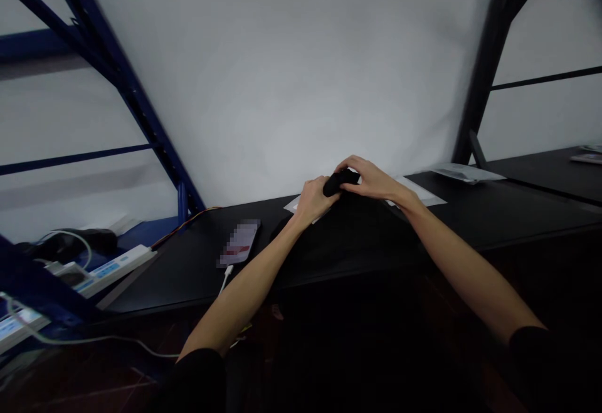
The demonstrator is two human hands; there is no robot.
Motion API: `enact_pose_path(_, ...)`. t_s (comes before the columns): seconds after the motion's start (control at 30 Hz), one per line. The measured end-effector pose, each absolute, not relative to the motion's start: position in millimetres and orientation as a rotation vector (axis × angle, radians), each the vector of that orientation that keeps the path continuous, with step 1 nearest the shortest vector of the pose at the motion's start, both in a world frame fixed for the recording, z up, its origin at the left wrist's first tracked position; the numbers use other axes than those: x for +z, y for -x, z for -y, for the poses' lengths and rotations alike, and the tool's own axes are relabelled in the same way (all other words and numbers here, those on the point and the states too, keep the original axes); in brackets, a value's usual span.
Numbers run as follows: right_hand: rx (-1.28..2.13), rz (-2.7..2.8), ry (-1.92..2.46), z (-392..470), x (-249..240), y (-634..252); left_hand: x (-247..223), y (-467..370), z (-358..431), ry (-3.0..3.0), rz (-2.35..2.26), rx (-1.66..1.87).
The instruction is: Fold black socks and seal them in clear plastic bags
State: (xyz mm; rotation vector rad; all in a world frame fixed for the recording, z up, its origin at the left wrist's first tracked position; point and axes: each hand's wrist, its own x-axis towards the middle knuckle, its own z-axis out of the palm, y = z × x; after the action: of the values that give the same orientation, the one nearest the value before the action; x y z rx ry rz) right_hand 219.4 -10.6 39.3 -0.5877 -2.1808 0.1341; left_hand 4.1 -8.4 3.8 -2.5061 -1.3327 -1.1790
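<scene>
A bunched piece of black cloth (339,182) is held up between my two hands, above the black table (188,275). My left hand (314,198) is closed round its left side. The fingers and thumb of my right hand (364,178) pinch its right side. More dark material (357,228) seems to spread below my hands, though its edges blend into the black tabletop. Behind and under my hands lie white sheets or flat packets (421,191), partly hidden.
A phone (241,242) with a white cable (226,276) lies left of my left forearm. Power strips (115,270) and cables are at the far left. A clear packet (465,172) lies at the right. Blue (126,84) and black (491,56) frame posts flank the table.
</scene>
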Motion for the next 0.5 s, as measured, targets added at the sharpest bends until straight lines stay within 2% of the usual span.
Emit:
enact_pose_path(0.13,0.217,1.925,0.602,16.6,41.8,-210.2,5.4,1.7,6.4,2.317,1.436,-1.261)
enact_pose_path(0.3,1.031,1.939,0.818,14.1,31.4,-200.7,7.8,3.6,9.8,2.157,1.439,-1.270)
enact_pose_path(0.5,1.695,1.585,0.761,6.7,18.4,-194.6,5.0,-1.3,15.4,2.159,1.296,-1.086)
